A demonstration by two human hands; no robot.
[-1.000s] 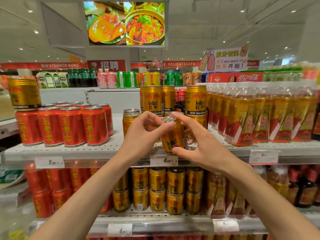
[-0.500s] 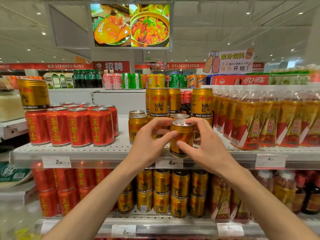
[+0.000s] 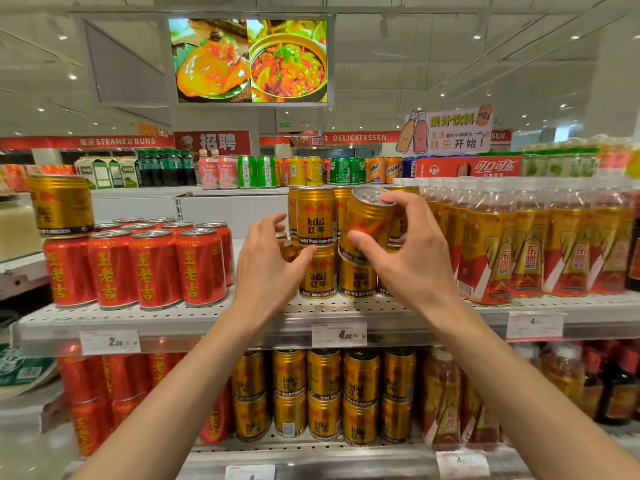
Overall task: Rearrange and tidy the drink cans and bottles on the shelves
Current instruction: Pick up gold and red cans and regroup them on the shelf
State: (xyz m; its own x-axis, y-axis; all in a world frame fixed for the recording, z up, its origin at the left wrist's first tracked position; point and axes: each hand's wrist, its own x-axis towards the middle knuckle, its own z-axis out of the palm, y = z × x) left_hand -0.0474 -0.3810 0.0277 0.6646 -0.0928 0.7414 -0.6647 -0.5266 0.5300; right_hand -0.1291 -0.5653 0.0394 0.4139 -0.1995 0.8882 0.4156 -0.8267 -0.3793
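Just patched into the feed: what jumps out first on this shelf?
The right hand holds a tilted gold can in its grip above the stacked gold cans, mid-shelf. The left hand reaches beside them. Red cans fill the left, with one stray gold can on top.
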